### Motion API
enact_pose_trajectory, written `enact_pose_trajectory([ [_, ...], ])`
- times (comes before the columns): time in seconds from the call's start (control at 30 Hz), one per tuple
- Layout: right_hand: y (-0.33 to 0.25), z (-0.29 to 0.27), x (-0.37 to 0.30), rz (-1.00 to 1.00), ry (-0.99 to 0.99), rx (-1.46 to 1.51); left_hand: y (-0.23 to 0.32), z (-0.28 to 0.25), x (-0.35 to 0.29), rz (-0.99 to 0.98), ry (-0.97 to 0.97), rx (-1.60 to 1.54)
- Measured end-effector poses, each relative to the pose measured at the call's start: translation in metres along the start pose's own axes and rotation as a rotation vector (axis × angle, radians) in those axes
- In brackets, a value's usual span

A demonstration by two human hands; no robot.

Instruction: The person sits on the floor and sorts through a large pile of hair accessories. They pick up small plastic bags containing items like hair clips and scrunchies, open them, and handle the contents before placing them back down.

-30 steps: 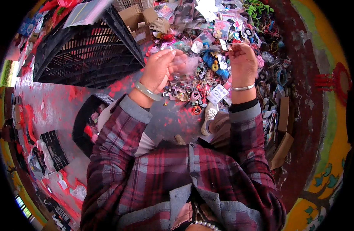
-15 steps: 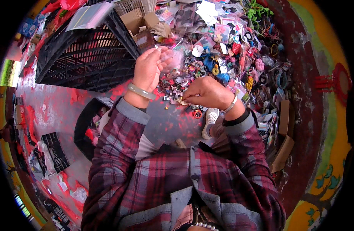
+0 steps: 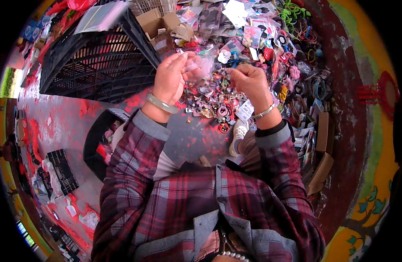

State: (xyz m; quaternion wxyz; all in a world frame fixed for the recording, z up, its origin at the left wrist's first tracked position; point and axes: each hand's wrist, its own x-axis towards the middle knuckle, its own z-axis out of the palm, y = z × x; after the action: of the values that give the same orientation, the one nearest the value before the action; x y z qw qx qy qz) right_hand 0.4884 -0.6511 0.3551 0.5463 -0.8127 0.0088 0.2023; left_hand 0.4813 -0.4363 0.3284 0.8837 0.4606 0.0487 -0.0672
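My left hand [image 3: 169, 78], with a pale bangle at its wrist, is closed on a clear plastic bag [image 3: 204, 67] that hangs out to the right of its fingers. My right hand [image 3: 252, 85], wearing a silver bangle, hovers a little to the right of the bag. Its thumb and forefinger are pinched together, and what they hold, if anything, is too small to make out. Below both hands spreads a pile of small hair accessories [image 3: 220, 98], with rings, beads and charms in many colours. A white flower-shaped piece [image 3: 224, 56] lies beyond the bag.
A black plastic crate [image 3: 100, 65] stands at the far left with clear sleeves [image 3: 102, 17] on it. An open cardboard box [image 3: 159, 26] sits beside it. Nearer is a black bin [image 3: 94, 148]. Green coils [image 3: 292, 17] lie far right; cardboard [image 3: 321, 174] leans at the right.
My right hand has moved up and away from the near edge of the pile toward the bag, uncovering a white tag. My left hand has barely moved.
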Motion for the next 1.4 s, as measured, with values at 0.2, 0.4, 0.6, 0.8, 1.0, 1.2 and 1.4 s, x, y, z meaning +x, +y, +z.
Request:
enact_pose_trajectory([
  [0.2, 0.015, 0.010, 0.009, -0.260, 0.083, 0.266, -0.008, 0.013, -0.006, -0.037, -0.092, -0.017],
  [0.4, 0.024, 0.017, 0.016, -0.261, 0.133, 0.309, -0.012, 0.020, -0.011, -0.049, -0.135, 0.042],
  [0.6, 0.024, 0.013, 0.013, -0.311, 0.093, 0.238, -0.013, 0.017, -0.011, -0.040, -0.128, 0.098],
  [0.8, 0.016, 0.009, 0.009, -0.300, 0.053, 0.275, -0.010, 0.012, -0.008, -0.016, -0.143, 0.124],
  [1.0, 0.014, 0.005, 0.007, -0.263, 0.044, 0.432, -0.006, 0.011, -0.008, -0.070, -0.157, 0.109],
  [1.2, 0.019, 0.008, 0.011, -0.258, 0.033, 0.679, -0.002, 0.016, -0.010, -0.117, -0.173, 0.012],
  [1.4, 0.021, 0.003, 0.012, -0.264, 0.018, 0.619, -0.001, 0.014, -0.011, -0.140, -0.224, 0.051],
])
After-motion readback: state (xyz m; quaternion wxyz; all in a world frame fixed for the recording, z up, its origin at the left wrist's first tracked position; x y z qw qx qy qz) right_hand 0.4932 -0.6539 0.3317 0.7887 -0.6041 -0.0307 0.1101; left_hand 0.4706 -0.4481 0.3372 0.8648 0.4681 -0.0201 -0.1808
